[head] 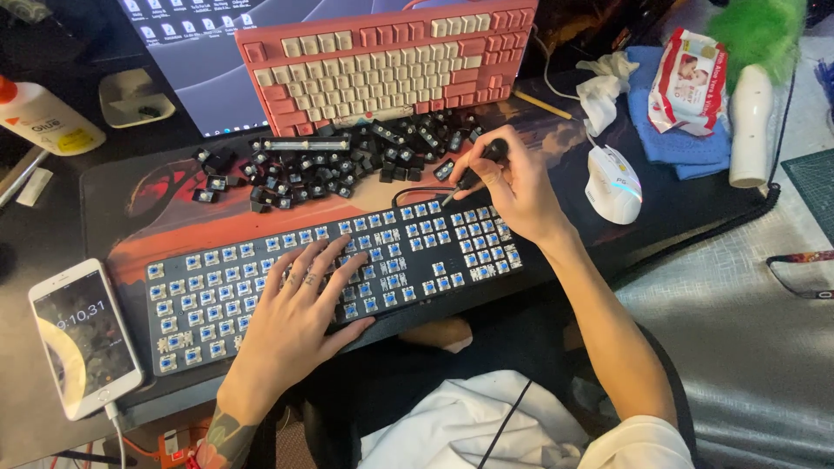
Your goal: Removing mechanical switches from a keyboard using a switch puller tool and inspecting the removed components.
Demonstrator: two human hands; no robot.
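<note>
From the head camera, your left hand [300,304] lies flat with fingers spread wide on the black keyboard [217,295] at lower centre, pressing it steady and gripping nothing. Your right hand [512,187] pinches a small dark tool [473,174], its tip angled down to the bare blue switches near the board's upper right. The pulled black keycaps [330,161] lie heaped just above, out of the way. A pink keyboard [391,61] leans behind them; a phone [82,334] lies lower left.
</note>
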